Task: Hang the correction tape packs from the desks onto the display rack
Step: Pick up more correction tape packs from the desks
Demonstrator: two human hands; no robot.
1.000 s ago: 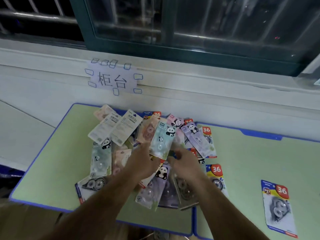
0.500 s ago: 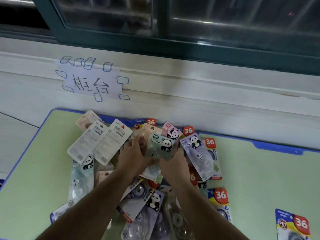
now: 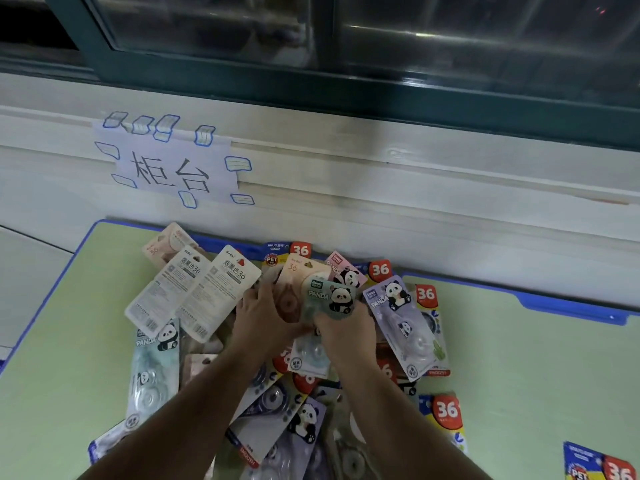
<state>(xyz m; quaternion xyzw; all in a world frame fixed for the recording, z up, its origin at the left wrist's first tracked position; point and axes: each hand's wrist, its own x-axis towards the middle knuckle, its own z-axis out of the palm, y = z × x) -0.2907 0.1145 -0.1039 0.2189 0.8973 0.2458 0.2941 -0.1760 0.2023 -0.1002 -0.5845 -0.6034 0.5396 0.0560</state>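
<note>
A heap of several correction tape packs (image 3: 207, 292) lies across two green desks (image 3: 69, 341). Both my hands are in the middle of the heap. My right hand (image 3: 346, 332) grips a teal panda pack (image 3: 330, 299) and holds it tilted up above the others. My left hand (image 3: 258, 315) is next to it, its fingers curled round a peach-coloured pack (image 3: 298, 275). A purple panda pack (image 3: 398, 320) lies just right of my right hand. The display rack is out of view.
A white wall ledge with a taped paper sign (image 3: 169, 168) runs behind the desks, under a dark green window frame (image 3: 346, 88). One separate blue and yellow pack (image 3: 595, 462) lies at the lower right of the right desk (image 3: 536, 358).
My hands have moved further into the heap and lifted the teal panda pack higher. The camera has come closer and tipped down, so the heap looks bigger.
</note>
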